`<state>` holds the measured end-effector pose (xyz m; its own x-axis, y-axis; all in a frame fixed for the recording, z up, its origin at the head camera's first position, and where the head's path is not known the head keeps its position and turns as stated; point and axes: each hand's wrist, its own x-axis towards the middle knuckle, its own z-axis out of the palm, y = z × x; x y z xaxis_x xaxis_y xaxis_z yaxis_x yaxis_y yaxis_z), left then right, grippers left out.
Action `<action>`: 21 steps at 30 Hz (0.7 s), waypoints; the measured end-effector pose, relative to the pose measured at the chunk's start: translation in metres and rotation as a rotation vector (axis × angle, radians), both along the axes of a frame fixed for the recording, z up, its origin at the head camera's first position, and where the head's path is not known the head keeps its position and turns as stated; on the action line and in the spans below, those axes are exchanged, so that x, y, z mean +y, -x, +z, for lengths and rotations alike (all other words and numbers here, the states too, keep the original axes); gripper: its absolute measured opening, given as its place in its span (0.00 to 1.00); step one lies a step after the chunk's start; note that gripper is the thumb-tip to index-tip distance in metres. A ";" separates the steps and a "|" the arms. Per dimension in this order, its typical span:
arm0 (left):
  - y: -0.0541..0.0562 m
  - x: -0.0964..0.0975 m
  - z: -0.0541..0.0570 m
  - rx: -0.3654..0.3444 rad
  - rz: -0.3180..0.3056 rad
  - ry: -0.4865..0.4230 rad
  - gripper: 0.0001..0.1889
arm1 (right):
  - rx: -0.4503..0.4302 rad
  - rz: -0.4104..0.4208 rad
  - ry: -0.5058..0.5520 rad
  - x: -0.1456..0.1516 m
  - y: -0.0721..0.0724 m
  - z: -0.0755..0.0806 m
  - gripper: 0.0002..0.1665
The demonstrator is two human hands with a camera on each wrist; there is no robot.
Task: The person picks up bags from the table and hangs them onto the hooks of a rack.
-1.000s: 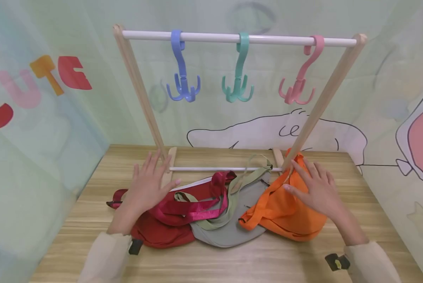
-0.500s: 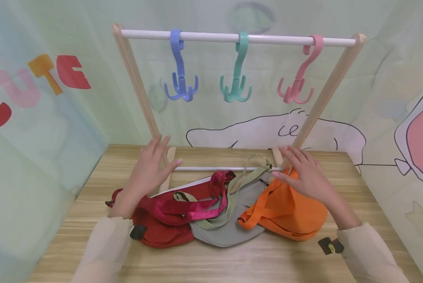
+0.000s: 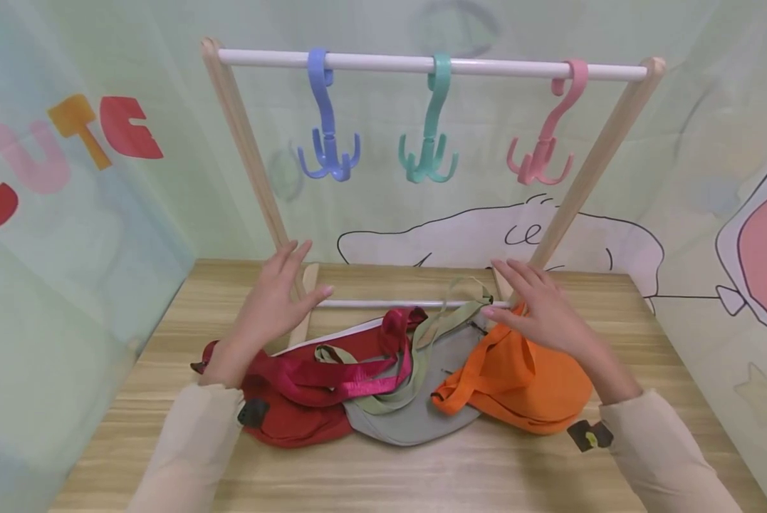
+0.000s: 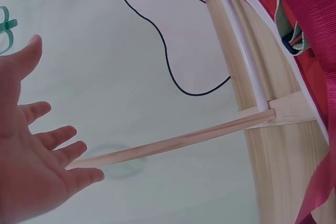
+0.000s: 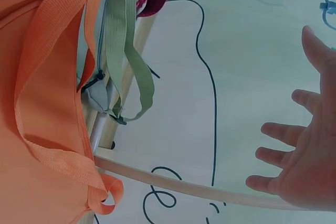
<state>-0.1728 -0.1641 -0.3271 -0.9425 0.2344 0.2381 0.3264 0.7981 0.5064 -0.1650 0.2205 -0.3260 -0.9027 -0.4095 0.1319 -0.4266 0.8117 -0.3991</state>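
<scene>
The right hand (image 3: 540, 308) has drifted forward and inward near the orange shoulder bag (image 3: 552, 392). It and the left hand (image 3: 273, 301) are empty, fingers extended; the bag remains unlifted.

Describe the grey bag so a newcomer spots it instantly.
Find the wooden rack standing on the table. At its foot, between the red bag and the orange bag, lies the grey bag. It alone has a pale green strap.
</scene>
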 end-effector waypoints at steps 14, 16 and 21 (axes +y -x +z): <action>-0.007 -0.003 -0.030 -0.060 -0.092 -0.020 0.42 | -0.084 0.069 0.047 -0.020 0.005 -0.016 0.48; -0.009 -0.003 -0.035 -0.082 -0.092 -0.020 0.43 | -0.101 0.098 0.066 -0.024 0.005 -0.021 0.48; -0.014 -0.003 -0.048 -0.135 -0.105 -0.020 0.42 | -0.109 0.189 0.107 -0.033 0.006 -0.036 0.48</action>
<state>-0.1586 -0.1670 -0.3749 -0.9367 0.3301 0.1167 0.3358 0.7524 0.5667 -0.1711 0.1877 -0.3615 -0.8226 -0.5615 0.0896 -0.5166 0.6722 -0.5304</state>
